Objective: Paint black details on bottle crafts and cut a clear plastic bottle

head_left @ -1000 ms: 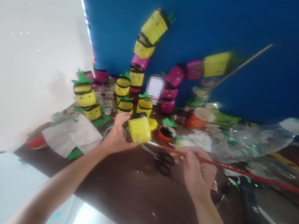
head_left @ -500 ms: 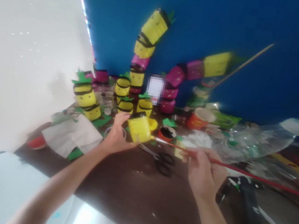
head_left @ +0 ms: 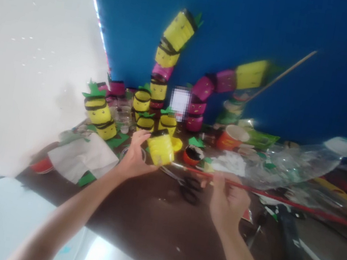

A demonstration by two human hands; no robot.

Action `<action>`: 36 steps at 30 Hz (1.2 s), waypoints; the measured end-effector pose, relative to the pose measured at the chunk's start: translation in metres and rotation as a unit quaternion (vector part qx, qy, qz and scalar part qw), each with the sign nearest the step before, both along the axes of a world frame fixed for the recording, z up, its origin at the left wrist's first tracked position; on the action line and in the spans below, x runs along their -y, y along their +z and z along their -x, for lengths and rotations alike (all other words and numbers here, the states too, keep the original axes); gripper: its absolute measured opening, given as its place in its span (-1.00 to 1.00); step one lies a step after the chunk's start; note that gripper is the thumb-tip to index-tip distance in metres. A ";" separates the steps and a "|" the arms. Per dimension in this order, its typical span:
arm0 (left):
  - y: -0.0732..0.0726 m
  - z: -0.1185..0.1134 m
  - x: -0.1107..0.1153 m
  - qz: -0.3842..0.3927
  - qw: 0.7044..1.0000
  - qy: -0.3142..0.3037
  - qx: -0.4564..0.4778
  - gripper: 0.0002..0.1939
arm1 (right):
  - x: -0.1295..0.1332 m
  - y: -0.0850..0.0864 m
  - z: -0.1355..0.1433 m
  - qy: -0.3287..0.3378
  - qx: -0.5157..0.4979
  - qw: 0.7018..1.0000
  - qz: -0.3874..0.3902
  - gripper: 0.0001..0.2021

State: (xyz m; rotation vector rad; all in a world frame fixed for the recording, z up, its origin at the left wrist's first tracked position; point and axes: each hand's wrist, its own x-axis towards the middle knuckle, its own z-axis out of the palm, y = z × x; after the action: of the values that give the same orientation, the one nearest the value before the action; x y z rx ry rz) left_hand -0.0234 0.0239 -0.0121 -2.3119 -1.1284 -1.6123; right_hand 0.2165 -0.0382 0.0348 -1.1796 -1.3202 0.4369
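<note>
My left hand grips a yellow-painted container with a black rim, tilted above the dark table. My right hand is closed round a long red paintbrush. The brush's tip lies by the lower right side of the container; whether it touches is unclear. Just behind is a small yellow piece, partly covered by the container. A red cup with black contents stands to its right. Black-handled scissors lie below the brush.
Yellow and magenta containers with black bands stand at the back, some stacked against the blue wall. A white cloth lies at left. An orange cup, clear plastic bottles and a black strip-like object are at right.
My right hand has moved slightly left and down, and the brush has shifted with it, its tip now lower on the container's side. My left hand has barely moved.
</note>
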 end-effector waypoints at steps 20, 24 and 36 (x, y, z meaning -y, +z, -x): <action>0.006 0.005 -0.008 -0.073 0.993 0.087 -0.022 0.00 | -0.027 0.001 -0.005 -0.038 0.049 0.998 0.025 -0.70; 0.005 0.004 -0.005 -0.080 0.993 0.086 -0.010 0.00 | -0.045 0.000 0.001 0.032 0.161 0.983 0.077 -0.71; 0.002 0.005 -0.005 -0.092 0.989 0.112 0.024 -0.04 | -0.084 -0.012 0.018 0.106 0.285 0.952 0.027 -0.78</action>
State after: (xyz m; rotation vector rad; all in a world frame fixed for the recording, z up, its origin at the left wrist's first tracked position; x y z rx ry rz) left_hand -0.0280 0.0293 -0.0098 -1.9652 -1.1483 -1.6211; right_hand 0.1986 0.0459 0.0223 -1.2652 -1.9572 0.2946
